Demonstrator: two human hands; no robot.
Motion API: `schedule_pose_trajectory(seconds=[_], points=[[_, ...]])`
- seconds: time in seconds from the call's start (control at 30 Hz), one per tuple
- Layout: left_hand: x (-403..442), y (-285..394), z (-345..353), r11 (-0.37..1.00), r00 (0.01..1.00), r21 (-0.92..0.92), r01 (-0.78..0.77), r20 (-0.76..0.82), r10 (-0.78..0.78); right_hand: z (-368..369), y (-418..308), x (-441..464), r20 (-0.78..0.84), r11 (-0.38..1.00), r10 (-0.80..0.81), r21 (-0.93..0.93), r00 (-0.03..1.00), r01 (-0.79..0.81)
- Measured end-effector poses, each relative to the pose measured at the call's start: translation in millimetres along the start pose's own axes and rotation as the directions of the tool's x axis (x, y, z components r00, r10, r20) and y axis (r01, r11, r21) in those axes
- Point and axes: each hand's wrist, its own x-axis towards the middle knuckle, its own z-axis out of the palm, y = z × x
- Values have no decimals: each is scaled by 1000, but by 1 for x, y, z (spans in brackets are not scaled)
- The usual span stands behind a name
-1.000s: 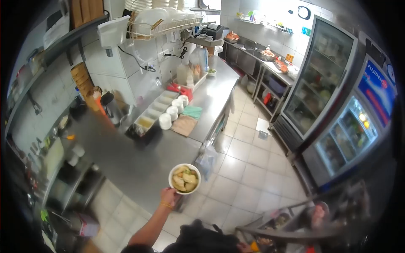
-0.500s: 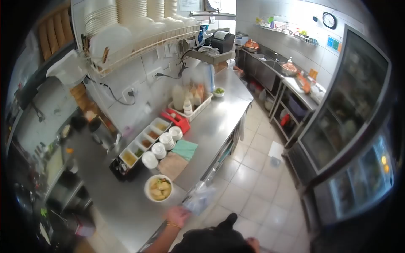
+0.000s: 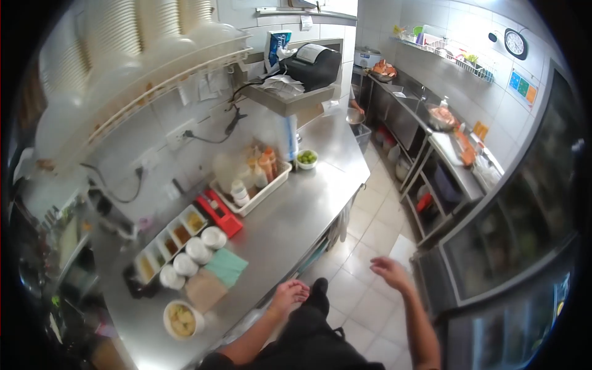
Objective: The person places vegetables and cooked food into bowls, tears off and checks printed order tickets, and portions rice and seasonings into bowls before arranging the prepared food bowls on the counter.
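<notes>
My left hand (image 3: 290, 295) is just past the front edge of the steel counter (image 3: 277, 228), palm partly turned up and fingers loosely bent, with nothing seen in it. Out over the tiled floor my right hand (image 3: 390, 272) hangs with relaxed, slightly spread fingers and touches nothing. A white bowl (image 3: 183, 320) of pale chunks of food stands on the counter, left of my left hand. Behind it lie a brown napkin (image 3: 206, 290) and a green napkin (image 3: 227, 267), beside stacks of small white lidded cups (image 3: 198, 251).
A black rack of sauce trays (image 3: 171, 245), a red device (image 3: 219, 213), a basket of bottles (image 3: 259, 191) and a bowl of limes (image 3: 306, 160) line the counter. A glass-door fridge (image 3: 512, 203) bounds the right side. Another person's hand (image 3: 357, 108) shows beyond the counter's far end.
My view has shifted forward along the counter. My left hand has left the spot by the clear plastic bag at the counter edge. My right hand has risen into full view.
</notes>
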Motion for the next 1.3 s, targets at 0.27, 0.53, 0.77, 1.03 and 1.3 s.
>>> schedule_pose_trajectory(seconds=[0.27,0.53,0.77,1.03,1.3], points=[[212,88,48,960,978,-193,-201,-95,186,-116,-29,206,102,994,-68,-81,992,77],[327,228,126,878,876,-36,-477,-98,471,-140,-22,446,-15,861,-293,431,956,270],[450,301,144,614,503,502,-609,-354,788,-111,-66,623,65,817,-499,367,864,444],[511,317,191,667,519,599,-443,-434,736,-149,-44,643,499,734,-621,641,605,224],[522,305,260,727,532,360,-584,-507,678,-205,-31,672,617,720,-678,666,400,194]])
